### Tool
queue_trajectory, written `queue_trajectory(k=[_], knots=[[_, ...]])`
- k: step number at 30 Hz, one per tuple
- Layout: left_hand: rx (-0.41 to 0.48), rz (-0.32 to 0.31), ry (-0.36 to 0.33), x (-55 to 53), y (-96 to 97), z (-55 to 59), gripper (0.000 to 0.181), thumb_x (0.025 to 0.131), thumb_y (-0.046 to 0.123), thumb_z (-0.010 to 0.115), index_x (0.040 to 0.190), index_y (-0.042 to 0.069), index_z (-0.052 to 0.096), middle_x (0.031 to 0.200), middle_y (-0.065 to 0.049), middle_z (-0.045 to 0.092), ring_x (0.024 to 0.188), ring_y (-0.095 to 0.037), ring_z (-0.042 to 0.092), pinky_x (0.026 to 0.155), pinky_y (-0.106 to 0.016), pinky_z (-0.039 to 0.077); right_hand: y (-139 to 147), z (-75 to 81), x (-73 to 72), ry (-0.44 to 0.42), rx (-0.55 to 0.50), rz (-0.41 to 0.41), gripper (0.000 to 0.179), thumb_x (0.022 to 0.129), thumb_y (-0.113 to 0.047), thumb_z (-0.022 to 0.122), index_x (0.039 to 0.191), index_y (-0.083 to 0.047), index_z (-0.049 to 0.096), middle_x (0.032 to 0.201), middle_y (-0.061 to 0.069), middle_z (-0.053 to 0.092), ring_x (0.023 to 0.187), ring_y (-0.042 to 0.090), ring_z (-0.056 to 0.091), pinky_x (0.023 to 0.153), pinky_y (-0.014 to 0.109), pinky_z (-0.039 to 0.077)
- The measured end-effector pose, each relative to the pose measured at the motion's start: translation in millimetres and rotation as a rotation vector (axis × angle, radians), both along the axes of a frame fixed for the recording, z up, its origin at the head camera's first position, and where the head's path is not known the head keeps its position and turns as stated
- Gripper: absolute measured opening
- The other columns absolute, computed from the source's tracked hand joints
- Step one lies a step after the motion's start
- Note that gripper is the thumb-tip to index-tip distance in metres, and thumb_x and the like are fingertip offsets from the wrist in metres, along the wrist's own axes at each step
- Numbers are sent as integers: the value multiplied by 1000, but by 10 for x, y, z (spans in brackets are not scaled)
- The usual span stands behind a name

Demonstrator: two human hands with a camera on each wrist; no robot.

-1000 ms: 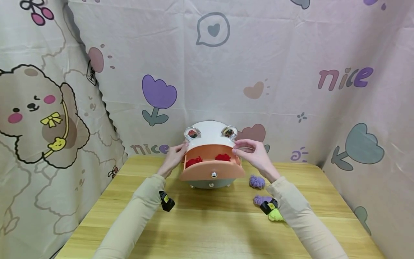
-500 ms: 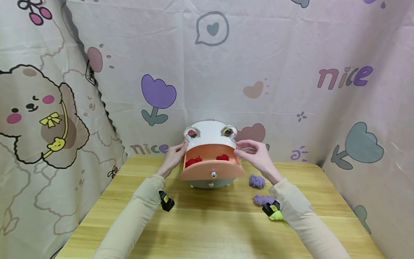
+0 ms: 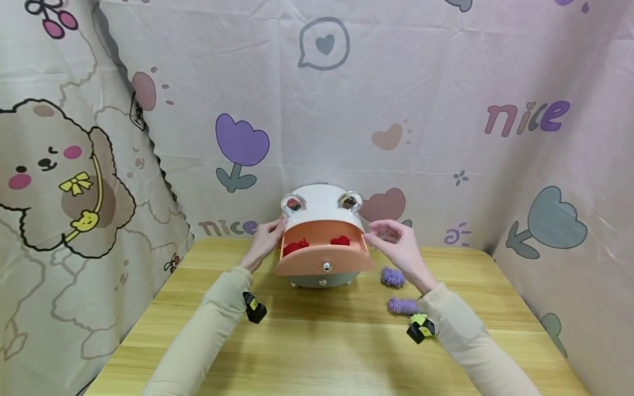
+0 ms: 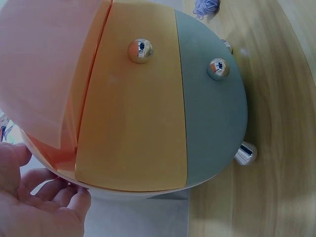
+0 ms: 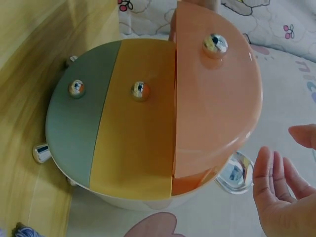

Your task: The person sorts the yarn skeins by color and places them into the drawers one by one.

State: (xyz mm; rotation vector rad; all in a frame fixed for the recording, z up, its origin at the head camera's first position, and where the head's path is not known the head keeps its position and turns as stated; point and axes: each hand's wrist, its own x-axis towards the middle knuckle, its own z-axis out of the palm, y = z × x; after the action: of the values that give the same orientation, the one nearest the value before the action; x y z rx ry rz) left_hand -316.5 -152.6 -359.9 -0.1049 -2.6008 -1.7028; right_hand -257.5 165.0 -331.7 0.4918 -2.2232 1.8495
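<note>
A small rounded drawer cabinet with frog-like eyes point(image 3: 319, 199) stands at the back of the table. Its orange top drawer point(image 3: 307, 264) is pulled out, and two red yarn bundles point(image 3: 296, 247) lie inside. Below it, the yellow drawer point(image 4: 133, 118) and grey-green drawer point(image 4: 212, 118) are closed. My left hand point(image 3: 263, 243) rests against the cabinet's left side; in the left wrist view its bent fingers point(image 4: 59, 192) touch the rim. Beside the cabinet's right side, my right hand point(image 3: 400, 250) is raised with loosely bent fingers and holds nothing. Its thumb and fingers are spread apart point(image 5: 279, 190).
Two purple yarn bundles point(image 3: 393, 276) lie on the wooden table point(image 3: 317, 352) right of the cabinet. A yellow-green bundle point(image 3: 419, 318) is partly hidden behind the right wrist camera point(image 3: 421, 331). A printed curtain point(image 3: 317, 121) hangs close behind the cabinet.
My right hand has moved right, away from the cabinet's side, its fingers coming off the drawer area. The left hand, the drawer and the red yarn have stayed put.
</note>
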Motion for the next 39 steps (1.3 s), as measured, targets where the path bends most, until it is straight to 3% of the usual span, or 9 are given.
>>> queue_trajectory(k=[4,12,15,20,26,31,39], knots=[[-6,0,7,-6,-1,-7,56,108,38,44,151,3,42,163,-12,34,153,-35,30,127,-48,26,-38,-39,69,35,8,-7,25,89,-5,74,108,8,65,76,-10,71,63,8,67,63,23,59],[-12,1,15,-1,-6,2,56,108,38,45,150,2,43,162,-14,35,152,-35,30,126,-49,27,-192,-187,204,67,9,12,18,86,-5,77,97,7,69,79,20,75,59,16,72,56,29,62],[-18,-1,16,0,-9,0,56,108,37,44,151,2,42,162,-14,35,152,-36,30,126,-50,27,-276,-269,255,69,9,14,18,85,-6,79,94,6,70,81,26,74,58,17,72,58,34,63],[-16,-1,15,5,-12,4,56,108,38,44,151,2,42,162,-13,35,152,-35,30,126,-49,27,-422,-401,316,67,-10,9,19,84,-7,81,93,6,70,80,26,74,59,10,72,58,30,62],[-2,-6,11,3,-5,2,56,108,37,45,151,2,41,162,-13,34,153,-35,30,126,-50,27,-568,-509,345,100,-6,-18,18,81,-7,83,90,4,72,79,24,75,62,18,74,59,27,63],[-16,10,37,29,1,15,53,108,35,45,149,2,45,160,-14,38,151,-35,34,125,-49,30,-669,-577,356,121,16,-69,16,79,-12,86,88,-2,76,78,17,77,61,7,73,59,23,61],[-34,13,48,22,5,8,53,108,36,45,149,2,45,159,-15,39,150,-36,35,125,-50,30,-751,-672,322,288,30,-81,14,79,-8,85,86,-1,75,76,15,77,65,6,72,60,22,62]])
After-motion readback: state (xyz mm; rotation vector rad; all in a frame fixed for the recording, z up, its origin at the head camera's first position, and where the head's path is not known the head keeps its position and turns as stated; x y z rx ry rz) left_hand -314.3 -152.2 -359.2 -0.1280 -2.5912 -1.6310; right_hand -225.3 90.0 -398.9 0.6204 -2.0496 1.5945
